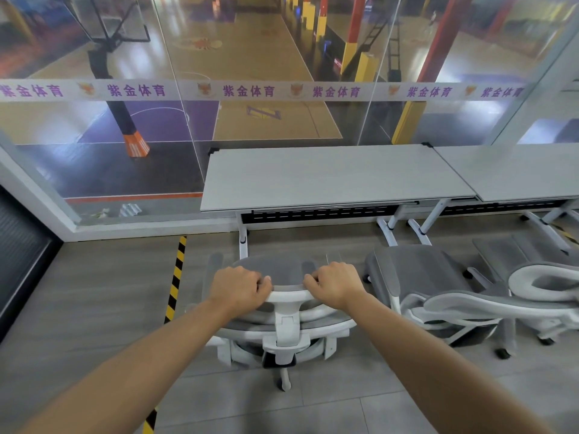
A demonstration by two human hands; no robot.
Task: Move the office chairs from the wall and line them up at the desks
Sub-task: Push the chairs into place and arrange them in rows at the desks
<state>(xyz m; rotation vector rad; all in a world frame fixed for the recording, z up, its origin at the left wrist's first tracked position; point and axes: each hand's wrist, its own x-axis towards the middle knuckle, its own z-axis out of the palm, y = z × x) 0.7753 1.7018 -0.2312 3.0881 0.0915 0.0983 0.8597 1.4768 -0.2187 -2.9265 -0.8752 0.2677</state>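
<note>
A grey mesh office chair (283, 327) with a white frame stands right below me, facing the left grey desk (332, 177). My left hand (239, 288) grips the left side of its headrest rim, and my right hand (335, 285) grips the right side. The chair sits a short way back from the desk's front edge. A second grey chair (416, 277) stands to the right, near the gap between the two desks. A third chair (545, 289) shows at the right edge, in front of the right desk (520, 170).
A glass wall (282, 89) with a printed band runs behind the desks, overlooking a basketball court. Yellow-black hazard tape (175, 277) crosses the grey floor left of the chair. A dark panel (18, 255) is at the far left. White desk legs (388, 230) stand beneath the tabletops.
</note>
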